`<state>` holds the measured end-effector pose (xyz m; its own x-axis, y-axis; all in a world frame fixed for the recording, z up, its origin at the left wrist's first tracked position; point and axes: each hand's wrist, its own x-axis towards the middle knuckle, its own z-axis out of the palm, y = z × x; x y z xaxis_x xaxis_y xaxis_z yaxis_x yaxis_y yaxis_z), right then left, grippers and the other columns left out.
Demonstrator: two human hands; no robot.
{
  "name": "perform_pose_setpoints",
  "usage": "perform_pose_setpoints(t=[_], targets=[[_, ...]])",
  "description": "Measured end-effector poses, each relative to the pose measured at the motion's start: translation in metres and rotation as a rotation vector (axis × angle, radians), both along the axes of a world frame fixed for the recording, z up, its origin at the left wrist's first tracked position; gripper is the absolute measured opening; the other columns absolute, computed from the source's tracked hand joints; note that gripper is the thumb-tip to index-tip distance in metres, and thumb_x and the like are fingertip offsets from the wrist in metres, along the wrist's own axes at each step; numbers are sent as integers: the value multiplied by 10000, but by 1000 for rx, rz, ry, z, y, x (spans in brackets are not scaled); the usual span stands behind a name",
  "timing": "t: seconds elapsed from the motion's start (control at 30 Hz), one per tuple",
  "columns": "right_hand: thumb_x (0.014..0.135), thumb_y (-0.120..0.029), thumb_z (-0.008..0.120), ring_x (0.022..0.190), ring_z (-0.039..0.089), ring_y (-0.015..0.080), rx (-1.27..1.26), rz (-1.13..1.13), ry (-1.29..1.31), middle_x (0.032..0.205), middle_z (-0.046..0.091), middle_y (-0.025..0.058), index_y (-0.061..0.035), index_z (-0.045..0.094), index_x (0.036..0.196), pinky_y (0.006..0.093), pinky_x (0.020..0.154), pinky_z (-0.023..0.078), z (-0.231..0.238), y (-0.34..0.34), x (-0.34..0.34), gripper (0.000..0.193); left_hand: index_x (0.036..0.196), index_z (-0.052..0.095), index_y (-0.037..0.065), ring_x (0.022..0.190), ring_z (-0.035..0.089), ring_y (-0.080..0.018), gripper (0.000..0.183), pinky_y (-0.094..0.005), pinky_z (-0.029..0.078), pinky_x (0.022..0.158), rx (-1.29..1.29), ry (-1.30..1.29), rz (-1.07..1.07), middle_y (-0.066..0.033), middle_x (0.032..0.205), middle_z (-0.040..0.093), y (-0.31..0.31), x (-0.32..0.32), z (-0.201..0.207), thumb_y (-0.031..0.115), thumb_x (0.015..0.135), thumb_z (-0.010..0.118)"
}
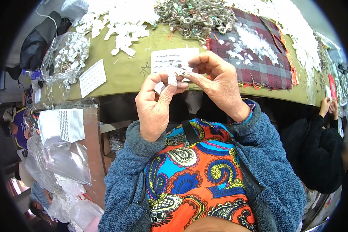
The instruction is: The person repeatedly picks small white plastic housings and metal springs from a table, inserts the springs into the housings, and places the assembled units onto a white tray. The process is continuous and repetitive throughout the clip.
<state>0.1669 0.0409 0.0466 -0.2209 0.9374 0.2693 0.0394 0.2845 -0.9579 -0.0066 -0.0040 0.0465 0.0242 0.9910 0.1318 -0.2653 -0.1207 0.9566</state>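
Note:
Both my hands meet over the near edge of the green-covered table (pixel 131 81). Pinched in my left hand (pixel 155 102) is a small white tag (pixel 172 80), held upright between thumb and fingers. The thumb and forefinger of my right hand (pixel 220 83) close at the tag's upper end, around a tiny dark piece too small to name. Just behind the hands lies a white card (pixel 158 58) with rows of scalloped cuts, partly covered by my fingers. A second white card (pixel 92 78) rests further left, tilted.
Loose white tags (pixel 125 36) and a tangled heap of looped cords (pixel 197 17) cover the far side. On a plaid cloth (pixel 236 71) lie small whitish pieces and scissors (pixel 272 34). A clear bag of tags (pixel 69 56) and stacked cards (pixel 62 123) are left; another person's hands (pixel 328 106) work right.

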Motion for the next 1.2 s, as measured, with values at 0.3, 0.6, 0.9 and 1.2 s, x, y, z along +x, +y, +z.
perform_pose_setpoints(t=[0.3, 0.6, 0.9, 1.2], targets=[[916, -44, 681, 866, 634, 86, -258, 9, 526, 950, 680, 49, 21, 644, 1033, 231, 774, 536, -17, -16, 6, 139, 1189, 525, -69, 964, 685, -211, 225, -323, 568, 870, -16, 37, -96, -138, 1050, 661, 4, 25, -3, 13, 983, 567], [1002, -50, 550, 820, 614, 80, 32, -187, 582, 1008, 615, 52, -27, 510, 1100, 220, 699, 502, -11, -8, 14, 109, 1229, 507, -36, 861, 689, -200, 272, -313, 613, 716, -325, -431, -201, -161, 1125, 656, 11, 14, -25, 95, 997, 564], [901, -53, 698, 627, 574, 27, -323, -25, 355, 789, 687, 23, -3, 688, 977, 173, 518, 446, -11, -34, -7, 92, 1190, 581, -34, 823, 672, -189, 292, -318, 586, 678, -280, -516, -157, -134, 1030, 683, 6, 4, -37, 51, 925, 669], [816, -16, 754, 698, 557, 25, -163, 11, 117, 851, 646, 19, 36, 694, 987, 182, 539, 416, -18, -32, -10, 188, 1117, 613, -35, 923, 698, -228, 182, -361, 617, 774, -290, -534, -175, -152, 1047, 688, -1, -11, -40, 40, 951, 626]])
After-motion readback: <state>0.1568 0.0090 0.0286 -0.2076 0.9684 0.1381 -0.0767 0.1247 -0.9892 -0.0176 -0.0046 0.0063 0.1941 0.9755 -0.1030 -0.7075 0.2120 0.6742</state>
